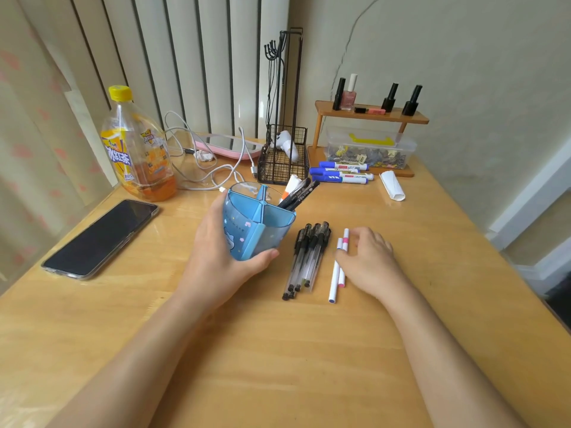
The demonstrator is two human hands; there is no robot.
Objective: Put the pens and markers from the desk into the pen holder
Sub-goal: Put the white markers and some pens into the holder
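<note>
Two bare forearms enter from the near edge of the pale wooden desk (432, 230). Left hand (216, 257) wraps the blue translucent plastic pen holder (256, 225), thumb across its lower front and fingers hidden behind its far side; the holder is tilted, its divided mouth turned away from the camera and to the right. Black pens and an orange-and-white marker (293, 189) stand in the holder's right compartment.

Right hand (370, 257) rests palm down to the right of the holder, fingers loosely curled and slightly apart, their tips touching two slim white pens with pink and blue ends (338, 267). These lie side by side on the desk; whether they are pinched cannot be told. A bundle of clear-barrelled black gel pens (304, 257) lies between the white pens and the holder, apart from both hands.

Beyond the holder, three white markers with blue caps (340, 173) lie in front of a clear plastic storage box (367, 148). Left of the holder lie a black smartphone (102, 237) and an iced-tea bottle with yellow cap (139, 146).
</note>
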